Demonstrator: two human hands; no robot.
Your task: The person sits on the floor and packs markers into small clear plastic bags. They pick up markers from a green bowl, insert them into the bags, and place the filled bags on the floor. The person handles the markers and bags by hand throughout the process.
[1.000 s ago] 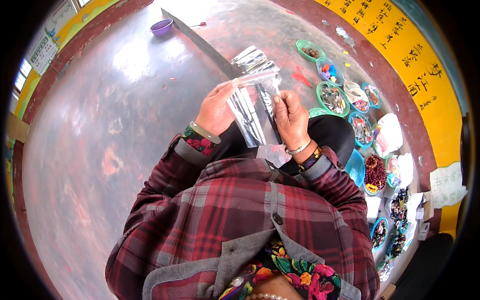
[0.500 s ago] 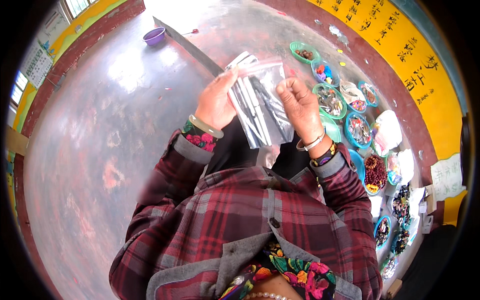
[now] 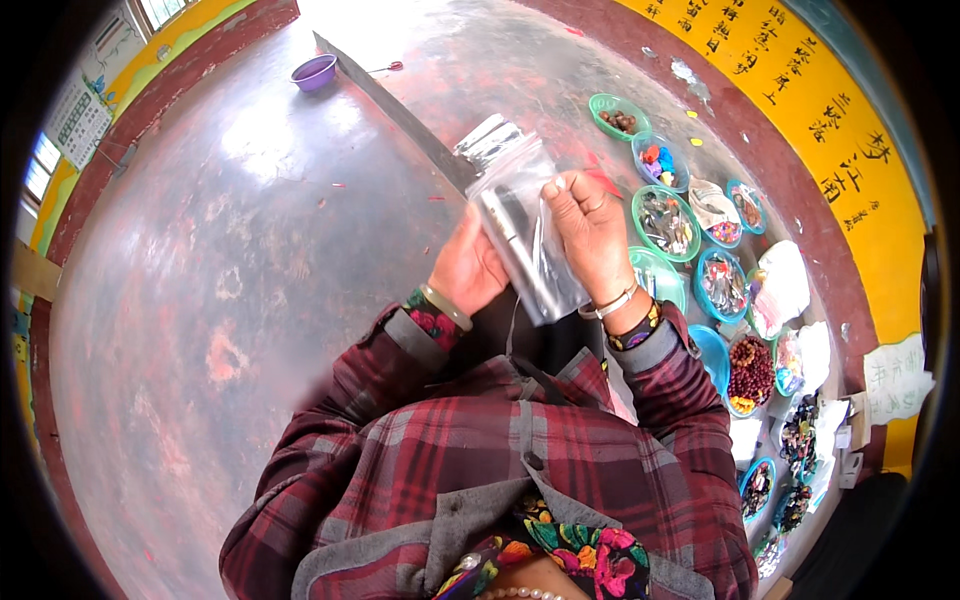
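Nearest, at 6 o'clock, is the plaid jacket [image 3: 440, 470]. Beyond it the clear zip bag [image 3: 525, 235] sits between the hands, its long axis running from 11 to 5 o'clock, with the zip edge at the 11 end; dark and silvery slim contents show through. The left hand [image 3: 468, 265] lies at the bag's 8 o'clock, palm half open, its fingers partly hidden along that edge, so how firmly it grips I cannot tell. The right hand [image 3: 592, 230] is at 3 o'clock, thumb and fingers closed in a pinch on the bag's upper right edge. Both hands' fingertips are about equally near the zip end. Past that end, at 11, lie silvery packets [image 3: 490, 138]. A green basin [image 3: 668, 262] stands near the right wrist at 4 o'clock; farthest, at 10 to 11, is a purple bowl [image 3: 314, 75]
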